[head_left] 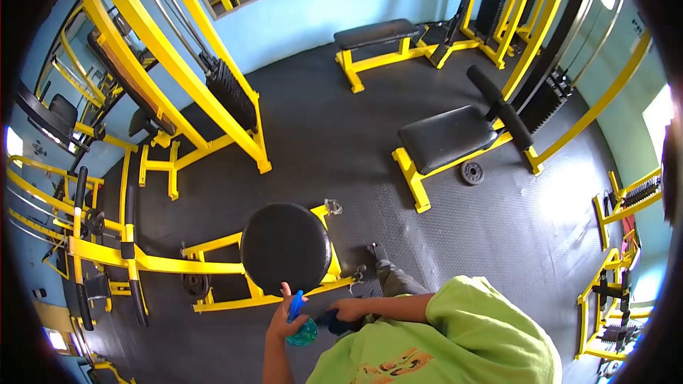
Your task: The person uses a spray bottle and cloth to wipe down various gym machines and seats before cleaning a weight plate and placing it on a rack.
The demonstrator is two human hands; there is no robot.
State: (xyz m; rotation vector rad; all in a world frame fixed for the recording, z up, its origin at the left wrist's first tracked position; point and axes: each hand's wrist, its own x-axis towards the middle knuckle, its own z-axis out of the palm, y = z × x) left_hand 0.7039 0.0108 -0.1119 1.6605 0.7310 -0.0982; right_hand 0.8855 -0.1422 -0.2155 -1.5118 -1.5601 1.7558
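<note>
My left hand (pixel 283 321) is wrapped round a spray bottle with a blue trigger head (pixel 295 306) and a translucent green body (pixel 302 333). The bottle is just short of the near edge of a round black padded seat (pixel 286 247). That seat rests on a yellow frame (pixel 192 265). In my right hand (pixel 348 309) is a dark blue bunched cloth (pixel 336 323), partly hidden by the fingers and my shirt. It hangs low beside the bottle, apart from the seat.
Yellow gym machines surround me. A flat black bench (pixel 447 139) stands ahead to the right, with a weight plate (pixel 472 173) on the floor beside it. Another bench (pixel 376 33) is farther back. A tall weight-stack machine (pixel 231 96) stands at the left. Black textured matting (pixel 320 142) covers the floor.
</note>
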